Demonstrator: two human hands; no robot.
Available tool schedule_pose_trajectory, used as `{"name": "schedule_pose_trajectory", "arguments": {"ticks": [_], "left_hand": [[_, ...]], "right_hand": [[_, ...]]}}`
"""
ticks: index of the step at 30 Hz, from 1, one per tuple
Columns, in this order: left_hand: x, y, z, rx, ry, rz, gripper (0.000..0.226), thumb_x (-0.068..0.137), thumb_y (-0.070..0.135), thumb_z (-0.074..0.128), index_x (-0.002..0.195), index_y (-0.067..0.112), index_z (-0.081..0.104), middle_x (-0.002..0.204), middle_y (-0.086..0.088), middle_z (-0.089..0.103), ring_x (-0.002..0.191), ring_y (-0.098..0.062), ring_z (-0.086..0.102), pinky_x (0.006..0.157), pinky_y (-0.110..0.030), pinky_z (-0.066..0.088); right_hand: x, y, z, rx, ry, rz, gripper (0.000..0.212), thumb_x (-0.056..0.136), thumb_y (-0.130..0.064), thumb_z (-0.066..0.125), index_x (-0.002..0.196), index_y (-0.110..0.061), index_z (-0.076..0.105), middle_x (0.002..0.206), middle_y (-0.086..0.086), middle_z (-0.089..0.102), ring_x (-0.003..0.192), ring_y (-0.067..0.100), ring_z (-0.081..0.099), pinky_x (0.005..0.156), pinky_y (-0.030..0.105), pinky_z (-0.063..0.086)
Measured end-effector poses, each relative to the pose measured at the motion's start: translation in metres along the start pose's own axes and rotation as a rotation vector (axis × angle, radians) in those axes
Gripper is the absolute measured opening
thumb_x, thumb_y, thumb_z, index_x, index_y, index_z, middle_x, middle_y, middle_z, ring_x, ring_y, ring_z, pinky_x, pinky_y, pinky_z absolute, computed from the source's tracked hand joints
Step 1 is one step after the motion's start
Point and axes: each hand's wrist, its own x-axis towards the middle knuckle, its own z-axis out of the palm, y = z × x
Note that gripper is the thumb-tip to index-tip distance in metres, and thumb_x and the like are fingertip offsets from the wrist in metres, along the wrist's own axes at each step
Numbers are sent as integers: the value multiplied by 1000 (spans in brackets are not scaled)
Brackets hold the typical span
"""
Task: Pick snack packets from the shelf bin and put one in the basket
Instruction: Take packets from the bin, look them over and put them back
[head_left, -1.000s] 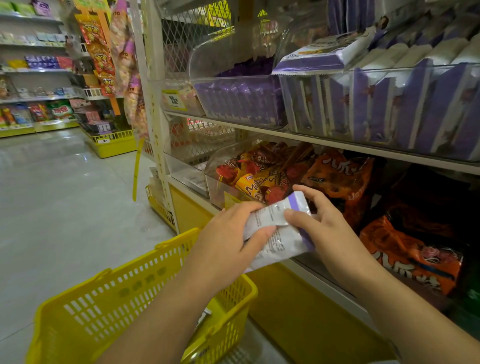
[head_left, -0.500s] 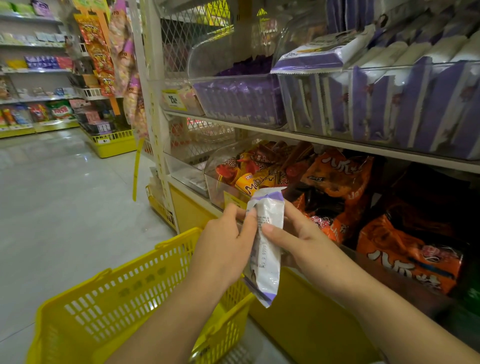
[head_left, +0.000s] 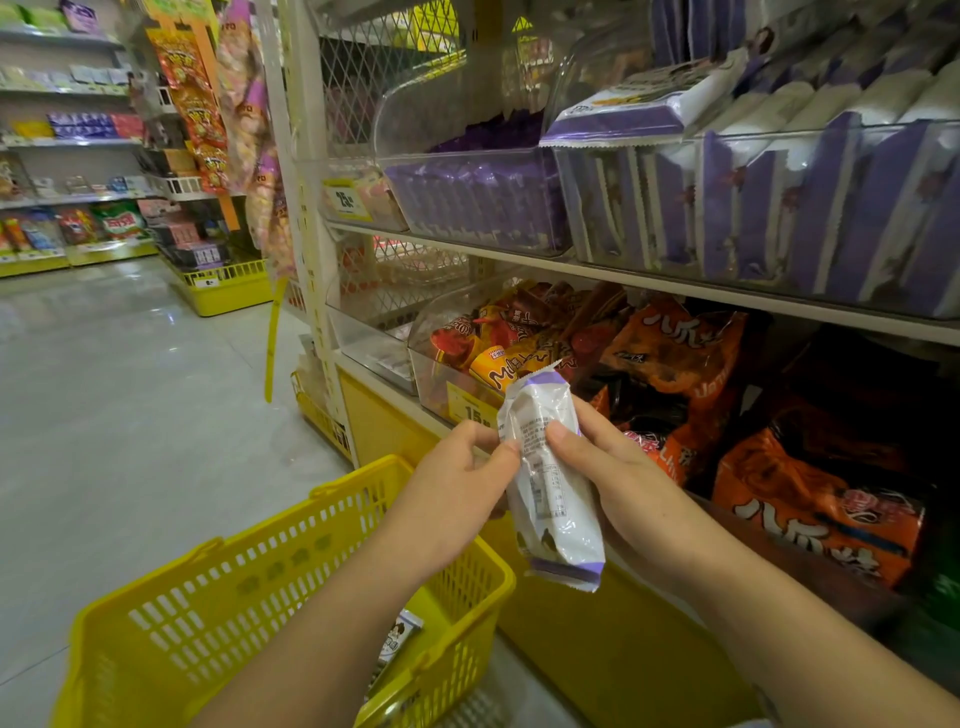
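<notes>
A white and purple snack packet (head_left: 550, 483) stands nearly upright between both hands, its printed back facing me. My left hand (head_left: 457, 493) pinches its left edge. On the other side my right hand (head_left: 618, 478) grips it, thumb laid across the print. The yellow basket (head_left: 291, 582) hangs below my left forearm, with a small packet (head_left: 400, 636) lying inside it. Up on the right, a clear shelf bin (head_left: 779, 208) holds rows of matching purple and white packets, and one more packet (head_left: 634, 111) lies on top.
A second clear bin (head_left: 478, 200) of purple packets sits left of the first. The lower shelf carries orange bags (head_left: 821, 499) and a bin of red and yellow snacks (head_left: 498, 343). The aisle floor (head_left: 130, 415) opens to the left, with more shelves beyond.
The packet went from lying flat to standing upright, then rose slightly with its printed back turned toward me. Both hands shifted their hold and stayed on it.
</notes>
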Motion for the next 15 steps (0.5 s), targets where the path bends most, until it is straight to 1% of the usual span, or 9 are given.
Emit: {"name": "schedule_pose_trajectory", "arguments": {"ticks": [3,4,6,9,11,13,15], "left_hand": [[0,-2,-4,-64,-103,-28,21,89,34,62,107,25,56,90,-3,76,86,-18,73,84,-46,58],[0,-2,-5,-76,-143,-29,24,88,30,64,110,26,54,92,-2,76,88,-15,73,84,-42,59],[-1,-2,-5,-92,-219,-16,41,79,29,68,116,29,50,96,3,76,91,-11,72,82,-34,58],[-1,-6,-5,-109,-302,21,62,70,25,71,126,34,44,100,7,74,94,-11,71,78,-26,56],[-2,-7,-4,-112,-345,47,70,69,26,75,126,43,39,103,13,73,98,-9,70,81,-26,55],[-1,-9,-4,-96,-360,70,77,65,34,78,126,51,35,106,17,71,100,-7,69,84,-27,55],[-3,-8,-2,-71,-340,91,82,62,42,78,129,56,33,110,16,69,102,-6,68,87,-31,56]], "right_hand": [[1,0,1,47,35,12,42,82,-37,54,124,-34,56,118,4,69,108,28,66,98,53,48],[1,-1,0,56,44,17,42,82,-36,54,124,-34,56,118,4,69,108,28,66,97,53,49],[1,-1,0,59,63,24,36,87,-34,52,122,-35,56,117,2,69,106,26,67,94,50,52],[1,-2,0,60,97,31,32,96,-26,47,126,-33,55,116,3,70,104,25,68,88,44,55],[2,-2,1,60,123,40,32,97,-25,46,127,-29,55,116,5,70,105,27,67,91,46,54],[2,-3,1,67,138,47,31,97,-26,45,126,-28,56,115,5,70,106,28,67,94,49,52],[2,-4,2,41,166,48,32,97,-28,45,127,-28,56,116,5,70,106,27,67,95,51,51]]}}
